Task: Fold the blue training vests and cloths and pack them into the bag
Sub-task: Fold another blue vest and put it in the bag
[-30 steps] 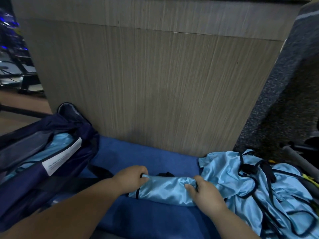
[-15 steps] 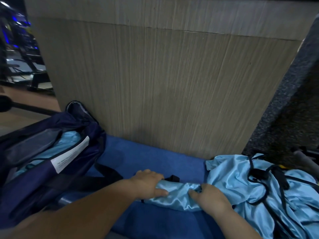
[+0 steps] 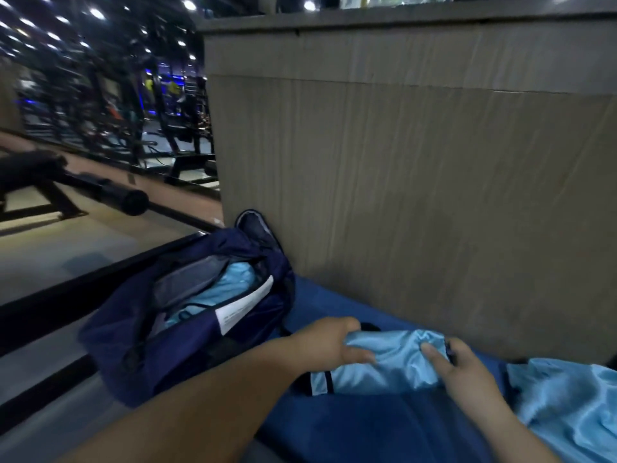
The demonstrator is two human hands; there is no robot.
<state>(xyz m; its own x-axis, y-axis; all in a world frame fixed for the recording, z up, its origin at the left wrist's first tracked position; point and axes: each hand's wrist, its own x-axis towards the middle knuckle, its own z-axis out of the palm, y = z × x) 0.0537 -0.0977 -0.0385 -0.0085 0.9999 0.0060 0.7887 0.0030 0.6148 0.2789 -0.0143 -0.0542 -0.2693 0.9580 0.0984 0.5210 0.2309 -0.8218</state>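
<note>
A big wooden counter stood right in front, pale brown with thin lines running up and down. It had a flat grey top. A dark blue mat lay at its foot, touching it. Off to the left was a shiny tan floor. A fat black bar reached out over that floor. Far behind it stood rows of dark gym machines, blurry, with small white lights above.
</note>
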